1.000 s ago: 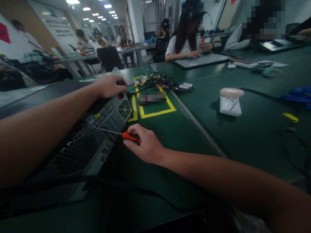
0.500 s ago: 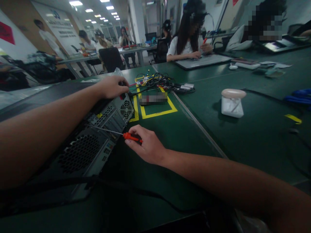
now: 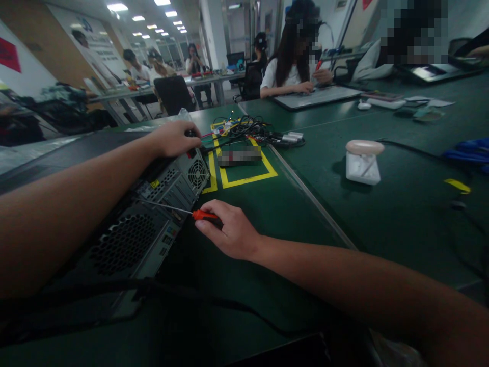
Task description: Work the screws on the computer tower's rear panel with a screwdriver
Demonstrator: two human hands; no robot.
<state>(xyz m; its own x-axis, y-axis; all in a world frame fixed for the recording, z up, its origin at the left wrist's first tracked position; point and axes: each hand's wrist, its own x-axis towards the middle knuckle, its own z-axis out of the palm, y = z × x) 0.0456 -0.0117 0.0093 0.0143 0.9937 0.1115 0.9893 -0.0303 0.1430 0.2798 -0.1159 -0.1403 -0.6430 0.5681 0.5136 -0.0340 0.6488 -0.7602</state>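
A desktop computer case (image 3: 151, 216) lies on its side at the left, with its vented rear panel, port row and fan grille facing me. My left hand (image 3: 178, 138) is curled over the far end of the case, beside the fan grille; a small dark part shows by its fingers, too unclear to name. My right hand (image 3: 229, 229) is closed around the handle of an orange-and-black screwdriver (image 3: 206, 216). The long thin shaft points left across the rear panel, its tip near the slot-bracket edge under my left forearm. Exactly what the tip touches is unclear.
Beyond the case lie tangled cables (image 3: 252, 127) and a blurred dark block (image 3: 240, 156) within yellow tape (image 3: 250, 178). An open white earbud case (image 3: 362, 165) stands right; blue cable (image 3: 468, 153) lies farther right. A dark strap crosses the foreground. Other people sit across the table.
The screwdriver's handle has turned in my right fingers, showing a different side. My left hand stays on the case. The view has shifted very slightly.
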